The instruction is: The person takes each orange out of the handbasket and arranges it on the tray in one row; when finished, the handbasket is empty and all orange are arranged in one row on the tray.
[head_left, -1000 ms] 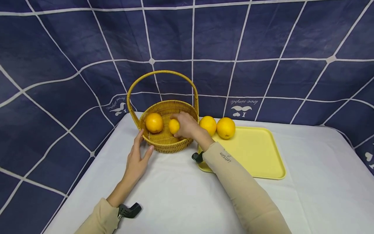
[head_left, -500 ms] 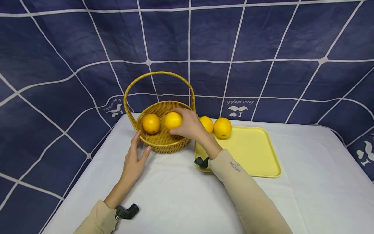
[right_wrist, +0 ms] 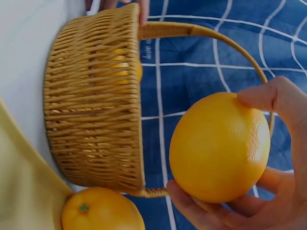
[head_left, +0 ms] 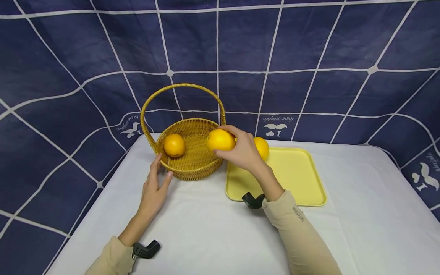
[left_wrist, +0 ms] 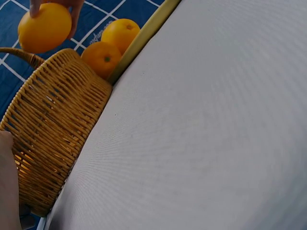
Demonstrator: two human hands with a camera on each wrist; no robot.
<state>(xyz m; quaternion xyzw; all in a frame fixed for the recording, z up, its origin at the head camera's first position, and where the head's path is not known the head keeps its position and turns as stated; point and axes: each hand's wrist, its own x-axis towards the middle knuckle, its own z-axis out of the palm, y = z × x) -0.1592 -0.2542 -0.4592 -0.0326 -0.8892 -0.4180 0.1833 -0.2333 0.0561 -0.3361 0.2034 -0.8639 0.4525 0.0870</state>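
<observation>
My right hand [head_left: 243,149] grips an orange [head_left: 220,140] in the air over the right rim of a wicker basket [head_left: 192,173]. Thumb and fingers wrap round that orange [right_wrist: 218,146] in the right wrist view. Inside the basket, on its left side, sits another orange [head_left: 174,145]. With fingers spread fairly straight, my left hand [head_left: 153,193] touches the basket's left front side; its thumb [left_wrist: 5,140] rests against the weave. Two more oranges lie at the tray's back left corner; in the head view one orange [head_left: 262,148] shows and the right hand mostly covers the other.
A yellow tray [head_left: 295,177] lies right of the basket on a white cloth [head_left: 213,233]. The basket's tall arched handle [head_left: 185,86] rises above the bowl. A dark blue checked cloth [head_left: 247,49] hangs behind and at the left.
My right hand has lifted the orange up from inside the basket and carried it right, towards the tray. The left hand stays at the basket. The view has shifted slightly.
</observation>
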